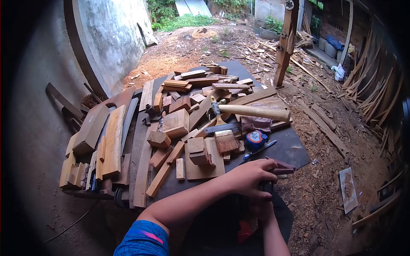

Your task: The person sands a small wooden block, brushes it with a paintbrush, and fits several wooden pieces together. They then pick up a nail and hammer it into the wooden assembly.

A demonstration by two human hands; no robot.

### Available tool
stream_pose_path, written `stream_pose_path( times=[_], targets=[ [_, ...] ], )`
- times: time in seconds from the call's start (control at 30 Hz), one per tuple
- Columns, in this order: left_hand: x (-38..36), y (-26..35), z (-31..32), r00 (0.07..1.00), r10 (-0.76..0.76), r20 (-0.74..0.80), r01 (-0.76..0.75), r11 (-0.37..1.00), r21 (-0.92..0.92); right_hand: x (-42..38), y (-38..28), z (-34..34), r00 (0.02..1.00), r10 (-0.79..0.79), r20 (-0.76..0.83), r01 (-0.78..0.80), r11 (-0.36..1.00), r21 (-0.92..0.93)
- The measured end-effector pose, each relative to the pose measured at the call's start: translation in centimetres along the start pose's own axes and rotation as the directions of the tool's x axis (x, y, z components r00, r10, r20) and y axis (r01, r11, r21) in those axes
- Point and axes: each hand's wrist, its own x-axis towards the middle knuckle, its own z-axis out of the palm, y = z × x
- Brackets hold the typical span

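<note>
My left hand reaches across from a blue sleeve, its fingers curled at the table's front right edge around something dark that I cannot make out. Dark reddish wood strips stick out just beyond its fingertips. Below it, my right hand is in shadow, its fingers mostly hidden by the left. Beyond the hands lie a pen, a blue and black tape measure, a brush with its bristles toward me, and a mallet or hammer with a pale wooden handle.
Wood blocks and offcuts cover much of the dark table. Boards are stacked at the left by a wall. A wooden post stands behind the table at the right. Strips and shavings litter the ground.
</note>
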Motion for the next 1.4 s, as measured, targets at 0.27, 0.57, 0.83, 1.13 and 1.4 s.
stream_pose_path(
  times=[0.27,0.57,0.83,1.13,1.4],
  targets=[
    [0.0,0.1,-0.1,1.000,0.000,0.009,0.001,0.999,-0.035,0.1,-5.1,1.4,0.987,-0.157,-0.023,0.153,0.980,-0.131],
    [-0.1,0.0,0.1,1.000,0.000,0.003,0.000,1.000,-0.015,1.6,-5.1,1.3,0.867,-0.480,0.135,0.480,0.733,-0.482],
    [-0.2,-0.2,0.3,0.999,0.012,-0.033,-0.013,1.000,-0.019,3.0,-1.2,-0.5,0.952,-0.297,-0.070,0.285,0.783,0.554],
    [-0.1,0.0,0.4,0.999,0.018,-0.036,-0.019,1.000,-0.022,2.8,-3.9,1.7,0.932,-0.349,-0.095,0.362,0.895,0.259],
    [-0.1,0.0,0.4,0.999,0.018,-0.029,-0.019,1.000,-0.013,5.0,-2.0,0.1,0.979,-0.183,0.085,0.052,0.636,0.770]
  ],
)
